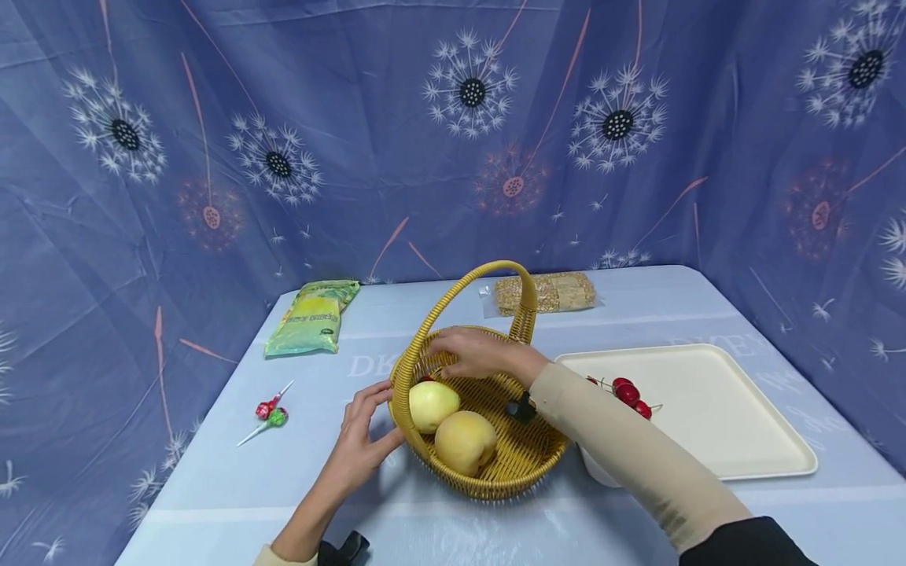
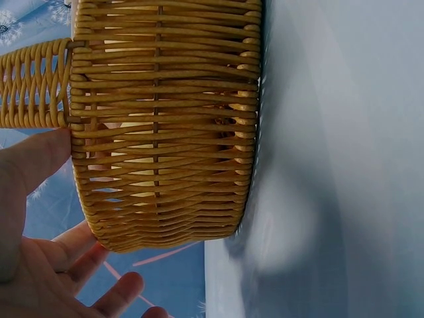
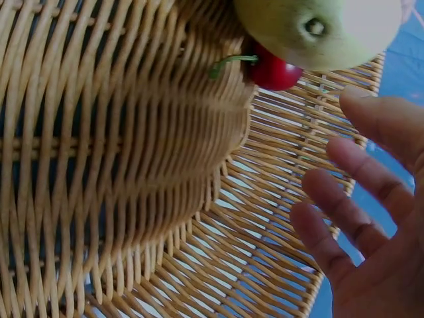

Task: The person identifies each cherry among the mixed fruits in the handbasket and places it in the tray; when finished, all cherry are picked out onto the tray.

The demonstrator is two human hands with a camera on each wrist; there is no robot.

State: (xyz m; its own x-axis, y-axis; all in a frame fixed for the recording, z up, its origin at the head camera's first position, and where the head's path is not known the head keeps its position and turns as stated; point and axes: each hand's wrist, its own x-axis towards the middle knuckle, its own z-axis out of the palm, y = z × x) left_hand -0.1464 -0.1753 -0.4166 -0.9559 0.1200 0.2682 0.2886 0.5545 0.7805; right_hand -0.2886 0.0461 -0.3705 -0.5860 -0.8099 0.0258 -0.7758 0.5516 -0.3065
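Observation:
A yellow wicker basket [image 1: 488, 489] with a tall handle stands mid-table. Inside it lie a pale yellow-green fruit [image 1: 433, 406], a yellow peach-like fruit [image 1: 465, 442] and a red cherry [image 3: 275, 71] with a green stem. My left hand [image 1: 364, 436] rests against the basket's left side, fingers spread; its thumb touches the rim beside the handle base in the left wrist view. Reaching over the far side, my right hand [image 1: 470, 351] is inside the basket with its fingers apart and nothing held. In the right wrist view the cherry lies just beyond the thumb.
A cream tray [image 1: 715, 409] with several cherries [image 1: 626, 391] lies on the right, partly behind my right sleeve. A white container [image 1: 598, 469] shows below that sleeve. Two lollipops [image 1: 269, 413] and a green-yellow packet [image 1: 313, 318] lie left; a grain-filled bag [image 1: 545, 292] lies behind.

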